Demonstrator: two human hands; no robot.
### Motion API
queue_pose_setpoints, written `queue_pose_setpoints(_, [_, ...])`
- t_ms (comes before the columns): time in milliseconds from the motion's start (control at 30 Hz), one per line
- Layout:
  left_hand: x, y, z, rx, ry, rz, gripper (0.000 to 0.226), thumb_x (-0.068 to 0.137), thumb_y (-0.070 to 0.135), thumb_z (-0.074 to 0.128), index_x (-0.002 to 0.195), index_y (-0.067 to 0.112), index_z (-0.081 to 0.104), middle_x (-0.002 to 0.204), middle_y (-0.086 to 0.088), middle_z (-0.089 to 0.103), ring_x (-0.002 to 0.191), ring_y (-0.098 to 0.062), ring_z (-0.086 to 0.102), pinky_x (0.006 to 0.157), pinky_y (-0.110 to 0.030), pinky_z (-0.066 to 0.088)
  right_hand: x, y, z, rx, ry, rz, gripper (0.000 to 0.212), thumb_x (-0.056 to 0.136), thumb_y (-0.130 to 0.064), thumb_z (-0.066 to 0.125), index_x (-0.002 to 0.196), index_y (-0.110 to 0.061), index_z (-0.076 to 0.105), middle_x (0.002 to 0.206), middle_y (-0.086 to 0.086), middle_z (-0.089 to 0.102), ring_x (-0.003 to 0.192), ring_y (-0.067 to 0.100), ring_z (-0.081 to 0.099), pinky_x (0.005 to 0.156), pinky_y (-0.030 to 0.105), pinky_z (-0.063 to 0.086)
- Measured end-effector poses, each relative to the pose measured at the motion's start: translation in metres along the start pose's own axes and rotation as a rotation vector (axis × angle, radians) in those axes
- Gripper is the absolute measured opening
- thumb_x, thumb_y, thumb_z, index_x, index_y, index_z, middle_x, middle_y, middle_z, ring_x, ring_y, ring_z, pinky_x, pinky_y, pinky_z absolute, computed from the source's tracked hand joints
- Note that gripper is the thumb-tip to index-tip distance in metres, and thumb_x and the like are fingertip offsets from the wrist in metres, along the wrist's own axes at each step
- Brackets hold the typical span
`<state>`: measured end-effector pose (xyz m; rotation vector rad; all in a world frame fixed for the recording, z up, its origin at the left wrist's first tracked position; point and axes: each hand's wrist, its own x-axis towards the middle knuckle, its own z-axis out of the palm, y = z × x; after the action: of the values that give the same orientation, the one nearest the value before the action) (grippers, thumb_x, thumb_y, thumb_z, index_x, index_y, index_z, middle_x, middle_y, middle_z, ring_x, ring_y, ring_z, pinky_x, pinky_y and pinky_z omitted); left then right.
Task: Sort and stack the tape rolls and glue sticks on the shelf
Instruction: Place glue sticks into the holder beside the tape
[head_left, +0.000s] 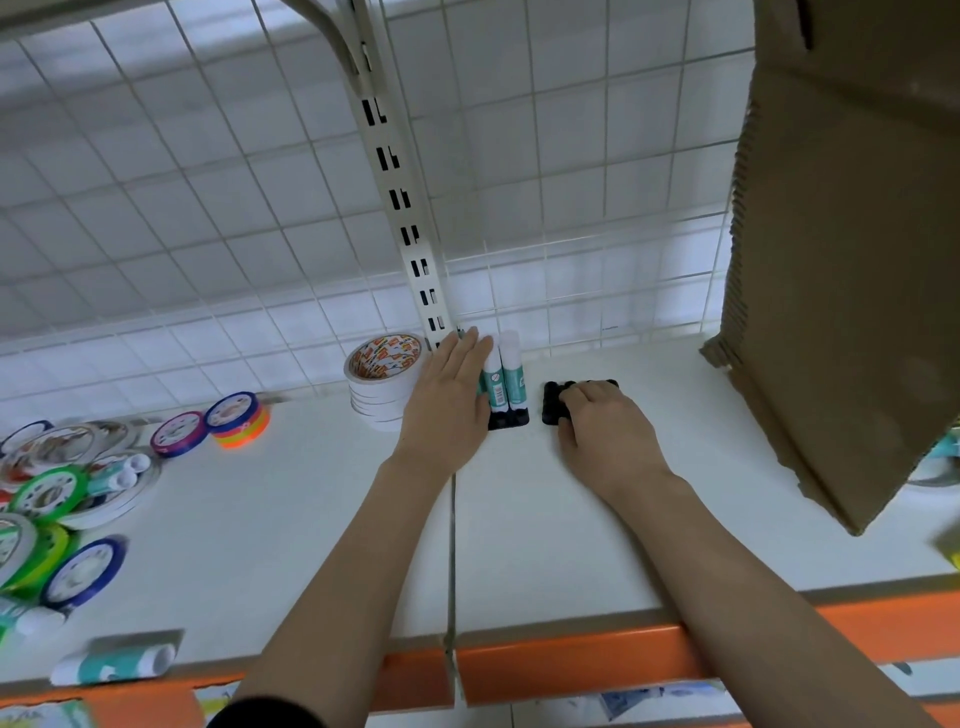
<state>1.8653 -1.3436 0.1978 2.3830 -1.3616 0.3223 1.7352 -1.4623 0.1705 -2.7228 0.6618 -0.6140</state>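
Note:
Upright teal-and-white glue sticks (506, 376) stand in a black holder at the back of the white shelf (519, 545). My left hand (447, 400) lies flat with straight fingers against their left side. My right hand (605, 426) curls over a second black cluster of glue stick bases (553, 402) just to the right. A stack of white tape rolls (382, 379) with a printed core stands left of my left hand. Coloured tape rolls (236, 418) and loose glue sticks (117, 665) lie scattered at the far left.
A large cardboard box (841, 260) hangs over the right end of the shelf. A slotted metal upright (402, 197) and wire grid form the back wall. The shelf's orange front edge (571, 665) runs below my forearms.

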Motion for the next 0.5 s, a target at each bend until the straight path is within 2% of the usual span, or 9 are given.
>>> queue_pose_setpoints(100, [-0.001,-0.003,0.003,-0.079,0.009,0.001,0.06,0.091,0.006,0.048,0.146,0.012,0.026,0.155,-0.004,0.02,0.144,-0.021,0.009,0.118,-0.034,0.011,0.003,0.005,0.009,0.021,0.049,-0.04,0.011,0.075,0.0,0.065,0.085,0.004,0.064,0.08,0.017,0.065,0.081,0.037,0.06,0.072,0.037,0.049])
queue_pose_setpoints(200, [-0.001,-0.003,0.002,-0.016,-0.011,0.004,0.061,0.092,0.011,0.048,0.147,0.013,0.022,0.156,-0.004,0.016,0.145,-0.022,0.008,0.118,-0.035,0.008,0.007,0.007,0.012,0.018,0.04,-0.062,0.013,0.08,-0.005,0.06,0.09,0.002,0.065,0.086,0.016,0.066,0.085,0.035,0.058,0.078,0.038,0.048])
queue_pose_setpoints(333, [-0.003,0.003,-0.002,0.165,-0.047,-0.035,0.061,0.097,0.022,0.038,0.15,0.017,0.006,0.158,-0.002,0.004,0.145,-0.019,0.0,0.116,-0.034,-0.002,0.008,0.007,0.012,0.028,0.005,-0.071,0.025,0.079,-0.014,0.048,0.089,0.001,0.066,0.085,0.014,0.067,0.083,0.035,0.061,0.079,0.039,0.051])
queue_pose_setpoints(500, [-0.004,0.01,-0.006,0.223,-0.101,-0.074,0.066,0.098,0.026,0.036,0.149,0.016,-0.005,0.158,-0.005,-0.005,0.145,-0.021,-0.005,0.116,-0.037,-0.001,0.004,0.004,0.004,0.057,0.006,-0.052,0.024,0.082,-0.01,0.05,0.097,0.002,0.065,0.093,0.015,0.066,0.09,0.036,0.058,0.083,0.036,0.047])
